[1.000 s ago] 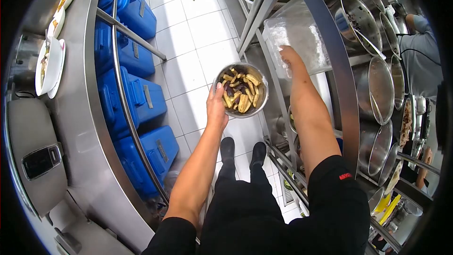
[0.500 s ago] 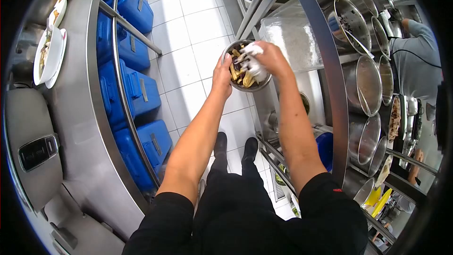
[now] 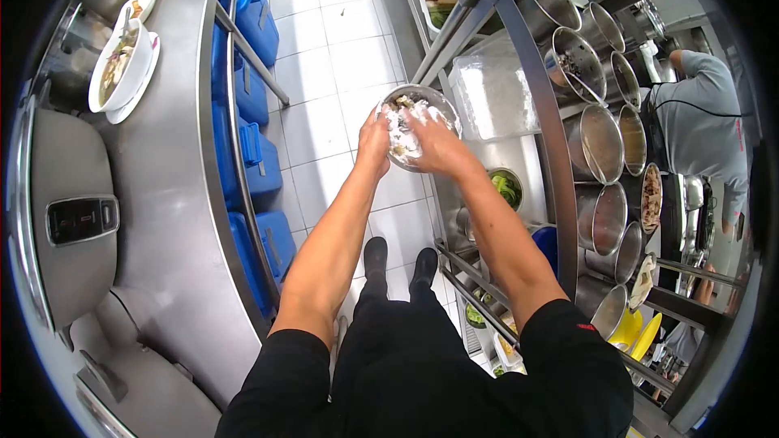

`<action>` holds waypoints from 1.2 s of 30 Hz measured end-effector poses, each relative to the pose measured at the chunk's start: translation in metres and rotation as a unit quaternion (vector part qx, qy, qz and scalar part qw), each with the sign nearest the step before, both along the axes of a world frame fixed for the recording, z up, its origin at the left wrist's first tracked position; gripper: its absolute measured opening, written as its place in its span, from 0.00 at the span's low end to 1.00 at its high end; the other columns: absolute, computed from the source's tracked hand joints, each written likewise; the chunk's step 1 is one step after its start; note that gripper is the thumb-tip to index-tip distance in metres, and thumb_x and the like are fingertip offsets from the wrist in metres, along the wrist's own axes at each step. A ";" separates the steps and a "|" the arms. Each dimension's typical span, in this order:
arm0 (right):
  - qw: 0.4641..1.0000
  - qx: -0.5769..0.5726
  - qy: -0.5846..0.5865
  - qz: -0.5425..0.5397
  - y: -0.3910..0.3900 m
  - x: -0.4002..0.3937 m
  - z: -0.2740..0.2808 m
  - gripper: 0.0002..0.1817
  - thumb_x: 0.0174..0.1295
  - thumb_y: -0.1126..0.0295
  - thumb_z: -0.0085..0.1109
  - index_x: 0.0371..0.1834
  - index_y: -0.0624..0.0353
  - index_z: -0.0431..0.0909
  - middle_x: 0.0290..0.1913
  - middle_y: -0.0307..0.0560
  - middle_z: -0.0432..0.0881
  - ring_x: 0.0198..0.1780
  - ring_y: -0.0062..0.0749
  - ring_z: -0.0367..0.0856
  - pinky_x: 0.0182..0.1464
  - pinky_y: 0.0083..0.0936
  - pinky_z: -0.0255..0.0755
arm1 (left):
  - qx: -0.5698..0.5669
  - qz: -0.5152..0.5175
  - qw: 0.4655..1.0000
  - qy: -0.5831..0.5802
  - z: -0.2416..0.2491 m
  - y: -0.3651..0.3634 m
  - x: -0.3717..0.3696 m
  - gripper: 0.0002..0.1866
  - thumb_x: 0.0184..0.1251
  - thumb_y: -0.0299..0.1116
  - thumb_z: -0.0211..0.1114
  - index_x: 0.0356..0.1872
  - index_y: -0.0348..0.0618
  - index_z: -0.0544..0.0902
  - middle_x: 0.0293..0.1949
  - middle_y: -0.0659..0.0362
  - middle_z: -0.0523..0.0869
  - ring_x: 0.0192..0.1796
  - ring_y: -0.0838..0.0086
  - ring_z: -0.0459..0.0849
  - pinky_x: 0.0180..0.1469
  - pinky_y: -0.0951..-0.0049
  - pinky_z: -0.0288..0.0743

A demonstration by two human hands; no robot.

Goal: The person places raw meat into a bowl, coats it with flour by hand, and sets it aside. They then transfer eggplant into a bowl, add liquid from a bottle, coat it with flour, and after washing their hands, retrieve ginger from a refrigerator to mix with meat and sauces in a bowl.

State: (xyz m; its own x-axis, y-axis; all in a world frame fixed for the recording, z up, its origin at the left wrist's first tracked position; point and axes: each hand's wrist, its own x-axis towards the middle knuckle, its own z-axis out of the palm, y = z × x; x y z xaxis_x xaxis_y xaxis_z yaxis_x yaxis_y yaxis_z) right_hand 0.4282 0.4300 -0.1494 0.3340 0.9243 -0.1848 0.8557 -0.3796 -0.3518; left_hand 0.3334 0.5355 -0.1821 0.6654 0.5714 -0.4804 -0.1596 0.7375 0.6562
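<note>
I hold a round steel bowl (image 3: 442,103) in front of me above the floor. Its left rim is gripped by my left hand (image 3: 373,144), fingers wrapped round the side. Inside lie pieces of yellowish, dark-skinned vegetable that look like eggplant (image 3: 400,103), largely covered in white powder (image 3: 399,139). My right hand (image 3: 436,146) reaches into the bowl from the right, fingers spread in the powdered pieces. Its fingertips are whitened and partly buried.
To the left runs a steel counter (image 3: 182,73) with white dishes of food, blue bins (image 3: 258,158) below. On the right, a rack holds several steel pots (image 3: 596,142), a clear plastic container (image 3: 495,89) and a bowl of greens (image 3: 506,188). Another person in grey (image 3: 702,113) stands beyond.
White powder that was blurred in my right hand above the bowl now coats the vegetable pieces. My right hand has lowered into the bowl, its fingers spreading. The bowl sits slightly lower in view.
</note>
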 end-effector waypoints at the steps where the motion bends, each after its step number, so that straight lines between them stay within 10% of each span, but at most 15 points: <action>1: 0.999 0.011 0.001 -0.042 0.001 -0.007 0.008 0.45 0.50 0.62 0.65 0.73 0.57 0.56 0.69 0.68 0.62 0.67 0.62 0.64 0.69 0.51 0.57 | 0.002 0.001 1.000 0.000 0.008 -0.001 -0.004 0.22 0.76 0.36 0.51 0.65 0.35 0.70 0.57 0.51 0.79 0.57 0.69 0.78 0.60 0.70 0.71; 6: 0.994 0.045 -0.092 -0.035 0.012 -0.016 0.011 0.45 0.47 0.69 0.64 0.72 0.53 0.56 0.63 0.61 0.69 0.63 0.59 0.67 0.63 0.57 0.62 | 0.019 -0.027 0.999 0.023 0.030 0.000 -0.015 0.22 0.76 0.37 0.52 0.64 0.36 0.69 0.55 0.51 0.80 0.56 0.69 0.79 0.59 0.67 0.73; 11: 0.990 -0.076 0.077 0.089 0.017 0.022 0.047 0.34 0.46 0.67 0.64 0.63 0.46 0.74 0.57 0.60 0.76 0.62 0.57 0.71 0.64 0.51 0.65 | -0.004 -0.095 0.995 0.043 0.039 0.024 -0.030 0.18 0.77 0.38 0.50 0.60 0.38 0.71 0.51 0.53 0.81 0.51 0.68 0.81 0.55 0.66 0.77; 18: 0.983 -0.100 0.040 0.148 0.012 -0.018 0.110 0.32 0.47 0.60 0.62 0.61 0.49 0.77 0.59 0.67 0.75 0.61 0.60 0.72 0.67 0.45 0.63 | -0.007 -0.123 0.992 0.041 0.069 0.032 -0.042 0.17 0.76 0.37 0.50 0.58 0.38 0.72 0.49 0.50 0.82 0.46 0.64 0.84 0.47 0.62 0.82; 23: 0.991 -0.064 -0.024 0.117 -0.007 -0.047 0.115 0.47 0.47 0.66 0.65 0.75 0.46 0.55 0.69 0.75 0.59 0.67 0.66 0.65 0.67 0.47 0.64 | 0.033 -0.179 0.982 0.047 0.097 0.029 -0.061 0.17 0.75 0.37 0.53 0.57 0.37 0.72 0.46 0.51 0.83 0.44 0.64 0.86 0.46 0.63 0.84; 30: 0.992 -0.071 -0.010 0.106 -0.018 -0.046 0.141 0.35 0.47 0.75 0.62 0.65 0.43 0.70 0.57 0.56 0.75 0.58 0.52 0.76 0.57 0.42 0.74 | 0.022 -0.165 0.986 0.031 0.125 -0.009 -0.083 0.15 0.76 0.35 0.51 0.55 0.38 0.72 0.47 0.52 0.82 0.46 0.65 0.85 0.48 0.63 0.84; 36: 0.988 -0.105 0.014 0.114 -0.057 -0.077 0.166 0.36 0.44 0.62 0.64 0.64 0.47 0.73 0.58 0.58 0.76 0.61 0.54 0.74 0.61 0.44 0.71 | 0.007 -0.143 0.989 0.022 0.122 -0.032 -0.083 0.16 0.77 0.36 0.49 0.56 0.36 0.73 0.49 0.50 0.82 0.47 0.63 0.85 0.50 0.59 0.83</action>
State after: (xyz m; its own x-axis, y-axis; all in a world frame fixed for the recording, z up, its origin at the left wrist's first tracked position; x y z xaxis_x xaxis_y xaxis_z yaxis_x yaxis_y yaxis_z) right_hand 0.3511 0.3727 0.0161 0.1134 0.9150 -0.3871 0.9188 -0.2448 -0.3096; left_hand 0.2504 0.5037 -0.0605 0.7793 0.3692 -0.5063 0.0833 0.7397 0.6677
